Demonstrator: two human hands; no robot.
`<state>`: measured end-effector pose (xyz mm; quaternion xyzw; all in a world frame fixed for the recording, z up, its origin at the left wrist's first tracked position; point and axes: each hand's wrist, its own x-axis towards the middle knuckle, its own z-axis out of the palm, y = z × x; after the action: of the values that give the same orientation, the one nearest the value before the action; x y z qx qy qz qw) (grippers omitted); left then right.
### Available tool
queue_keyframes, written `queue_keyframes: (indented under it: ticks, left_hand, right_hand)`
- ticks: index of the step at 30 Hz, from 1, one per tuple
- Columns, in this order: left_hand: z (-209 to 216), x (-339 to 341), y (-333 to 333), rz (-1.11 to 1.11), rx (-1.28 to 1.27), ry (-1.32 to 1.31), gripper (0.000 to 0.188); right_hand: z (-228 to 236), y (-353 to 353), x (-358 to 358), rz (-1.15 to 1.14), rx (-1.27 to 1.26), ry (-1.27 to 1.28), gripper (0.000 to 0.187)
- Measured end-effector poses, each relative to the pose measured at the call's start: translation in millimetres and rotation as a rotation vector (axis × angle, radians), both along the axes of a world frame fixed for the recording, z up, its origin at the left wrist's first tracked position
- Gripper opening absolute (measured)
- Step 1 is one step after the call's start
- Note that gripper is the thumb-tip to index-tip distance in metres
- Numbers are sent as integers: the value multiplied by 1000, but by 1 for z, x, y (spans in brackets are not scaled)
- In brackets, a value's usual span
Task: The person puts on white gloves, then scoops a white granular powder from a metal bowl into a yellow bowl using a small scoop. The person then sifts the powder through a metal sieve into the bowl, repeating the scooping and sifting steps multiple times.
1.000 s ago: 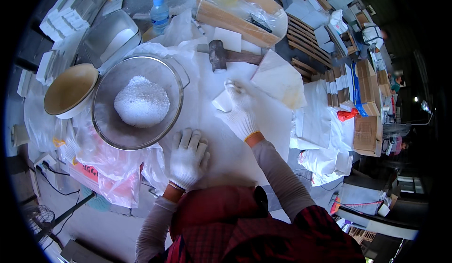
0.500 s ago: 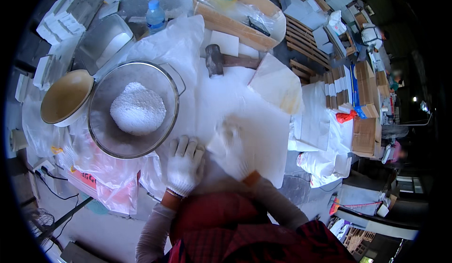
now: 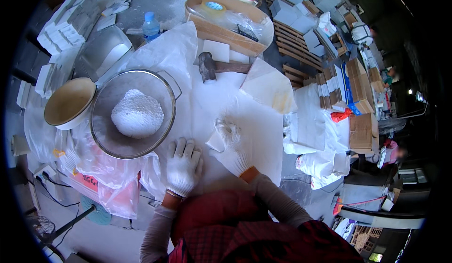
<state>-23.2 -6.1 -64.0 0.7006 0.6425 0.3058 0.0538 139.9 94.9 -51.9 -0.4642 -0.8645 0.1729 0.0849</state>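
My left hand [image 3: 184, 165], in a white knitted glove, lies palm down on the near edge of the powder-dusted white work surface [image 3: 261, 143], fingers stretched out. Gloved the same way, my right hand [image 3: 231, 145] is closed on a small flat white piece [image 3: 216, 142] pressed to that surface; its far side is hidden under the fingers. Left of my hands sits a round metal sieve [image 3: 174, 106] with a wire handle, holding a heap of white powder [image 3: 137, 114]. Beyond my hands lie a hammer [image 3: 207, 67] with a wooden handle and an irregular pale slab [image 3: 269, 86].
A cream bowl [image 3: 70, 103] stands left of the sieve, near a clear plastic tub [image 3: 104, 51] and a water bottle [image 3: 151, 27]. A cardboard box [image 3: 225, 31] with tape sits at the back. Plastic sheeting [image 3: 174, 44] covers part of the table. Co-workers are far right.
My right hand, blurred half a second ago, now shows sharply in nearly the same place, with the white piece clearer. My left hand stays put. The whole view has shifted slightly.
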Motion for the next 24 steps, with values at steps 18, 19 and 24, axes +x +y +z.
queue_keyframes:
  ticks: [18, 19, 24]
  left_hand:
    - [4, 1, -6, 7, 23, 36, 28]
    - [4, 1, -7, 11, 17, 43, 28]
    - [-1, 2, -6, 18, -5, -8, 28]
  right_hand:
    - [-28, 94, 19, 54, 230, 59, 86]
    - [-39, 82, 24, -3, 127, 6, 87]
    - [-14, 6, 10, -86, 31, -7, 85]
